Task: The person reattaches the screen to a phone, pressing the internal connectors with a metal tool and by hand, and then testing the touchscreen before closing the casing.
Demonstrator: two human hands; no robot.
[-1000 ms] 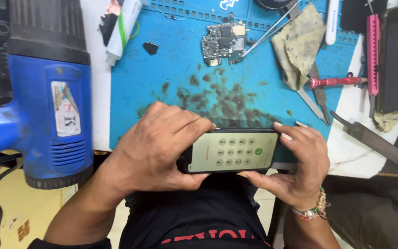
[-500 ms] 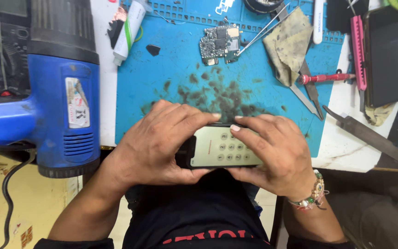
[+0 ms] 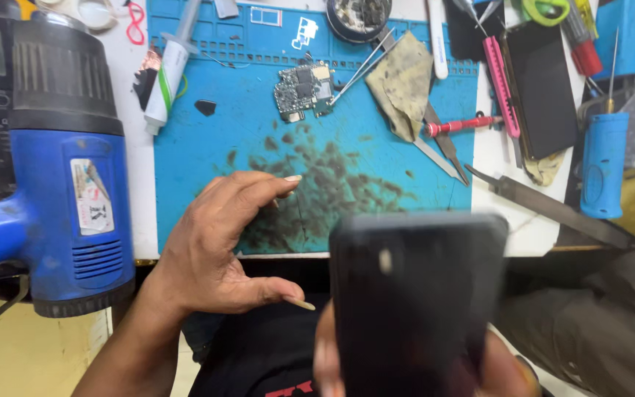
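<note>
Cluttered repair bench w/ blue work mat [image 3: 207, 162], stained dark in the middle. Our right hand [image 3: 435, 367] grips a black phone [image 3: 417, 309] from below, held up close to the cam, blurred, back facing us; fingers mostly hidden behind it. Our left hand [image 3: 218, 246] hovers empty at the mat's near edge, fingers curled loosely, thumb out, apart from the phone. Further out: small circuit board [image 3: 303, 90] w/ tweezers [image 3: 365, 66] on the mat, dirty cloth [image 3: 406, 88], red screwdriver [image 3: 464, 125]; blue heat gun [image 3: 67, 169] far left.

white bench [image 3: 508, 220] (blue mat [image 3: 200, 169] atop)
</note>
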